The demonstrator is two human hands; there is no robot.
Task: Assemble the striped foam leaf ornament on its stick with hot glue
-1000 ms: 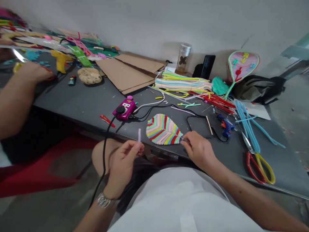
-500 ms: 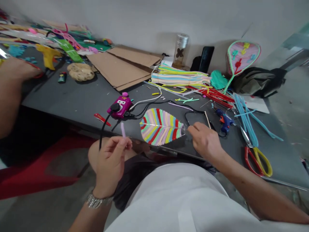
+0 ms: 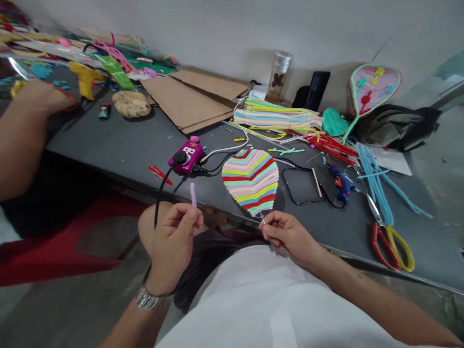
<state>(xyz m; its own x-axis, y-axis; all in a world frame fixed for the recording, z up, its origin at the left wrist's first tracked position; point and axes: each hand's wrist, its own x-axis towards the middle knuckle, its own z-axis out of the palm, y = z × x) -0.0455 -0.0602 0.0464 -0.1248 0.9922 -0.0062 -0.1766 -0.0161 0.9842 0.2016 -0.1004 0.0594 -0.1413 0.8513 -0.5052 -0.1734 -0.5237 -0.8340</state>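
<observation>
My left hand (image 3: 176, 237) pinches a short lilac pipe cleaner piece (image 3: 193, 195), which points upward in front of the table edge. Between the fingers of my right hand (image 3: 286, 235) is the thin wire stem of a striped leaf-shaped fan (image 3: 251, 181). Its rows of pipe cleaner in red, yellow, mint, blue, pink and lilac form V shapes, with the broad end away from me. At the narrow end near my fingers, a small part of the wire frame is bare.
A magenta power socket box (image 3: 186, 157) with cords and a red knife (image 3: 160, 175) lie left. To the right are a blue glue gun (image 3: 342, 186), scissors (image 3: 389, 241) and blue pipe cleaners (image 3: 375, 183). Behind are a pipe cleaner bundle (image 3: 277, 118) and cardboard (image 3: 192, 104). Another person's hand (image 3: 47, 99) works at far left.
My right hand has turned the fan from lying sideways to broad end away, showing its other face, and come closer to my body. My left hand still holds the lilac piece.
</observation>
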